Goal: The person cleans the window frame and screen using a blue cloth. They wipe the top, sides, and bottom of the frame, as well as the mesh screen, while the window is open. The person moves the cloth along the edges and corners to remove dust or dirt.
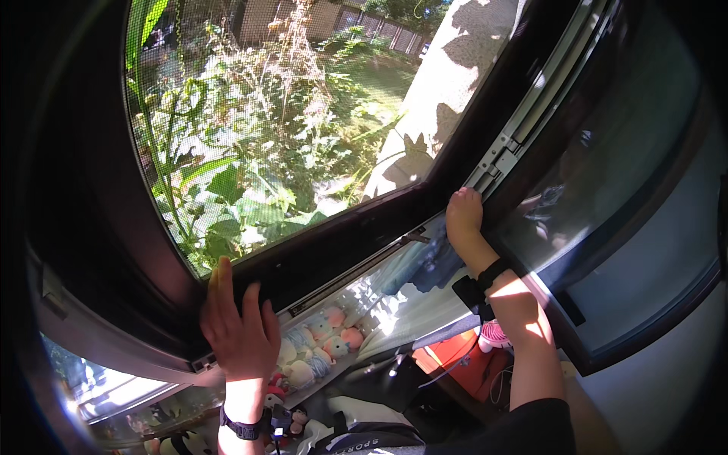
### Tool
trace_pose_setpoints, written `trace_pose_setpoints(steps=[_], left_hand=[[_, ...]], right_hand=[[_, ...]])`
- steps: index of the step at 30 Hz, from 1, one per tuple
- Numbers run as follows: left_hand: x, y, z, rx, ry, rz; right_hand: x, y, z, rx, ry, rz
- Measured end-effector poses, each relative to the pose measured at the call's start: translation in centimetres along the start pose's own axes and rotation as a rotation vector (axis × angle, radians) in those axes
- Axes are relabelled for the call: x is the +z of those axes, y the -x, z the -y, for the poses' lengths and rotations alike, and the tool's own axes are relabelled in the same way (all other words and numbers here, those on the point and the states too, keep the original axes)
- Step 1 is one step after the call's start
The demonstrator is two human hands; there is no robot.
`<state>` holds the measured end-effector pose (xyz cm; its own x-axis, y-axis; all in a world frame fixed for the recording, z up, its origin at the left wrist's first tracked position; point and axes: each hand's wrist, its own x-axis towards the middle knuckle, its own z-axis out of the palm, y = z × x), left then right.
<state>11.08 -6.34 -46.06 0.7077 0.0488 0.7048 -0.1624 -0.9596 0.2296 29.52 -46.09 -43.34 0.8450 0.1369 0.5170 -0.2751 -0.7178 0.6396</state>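
A window with an insect screen (pixel 273 131) and a dark frame (pixel 352 233) fills the upper part of the view. My left hand (pixel 239 324) lies against the lower left corner of that frame, fingers extended and somewhat apart, with one fingertip at the screen's edge. At the lower right corner, my right hand (pixel 464 213) is closed around the frame's edge, just below a metal hinge fitting (pixel 500 159); its fingertips are partly hidden. An inward-swung glass sash (pixel 631 273) stands to the right of my right arm. Each wrist wears a black strap with a small device.
Plush toys (pixel 335 344) line the sill below the frame, beside a pale curtain (pixel 392 318) and blue cloth (pixel 426 270). A pink fan (pixel 496 335) and an orange item (pixel 455 364) lie under my right forearm, with cables. Plants and a wall stand outside.
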Motion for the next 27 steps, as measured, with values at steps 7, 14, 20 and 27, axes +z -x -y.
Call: trace_pose_setpoints(steps=[7,14,20,27], left_hand=[[0.1,0.1,0.2,0.043,-0.034,-0.020],[0.2,-0.1,0.0,0.024,0.005,-0.033],[0.1,-0.1,0.4,0.032,-0.019,-0.029],[0.4,-0.1,0.1,0.043,-0.031,-0.022]], right_hand=[[2.2,0.5,0.6,-0.009,-0.160,0.195],[1.3,1.1,0.6,-0.049,-0.119,0.175],[0.0,-0.4,2.4,-0.059,0.015,0.397],[1.7,-0.3,1.4,0.066,-0.151,0.409]])
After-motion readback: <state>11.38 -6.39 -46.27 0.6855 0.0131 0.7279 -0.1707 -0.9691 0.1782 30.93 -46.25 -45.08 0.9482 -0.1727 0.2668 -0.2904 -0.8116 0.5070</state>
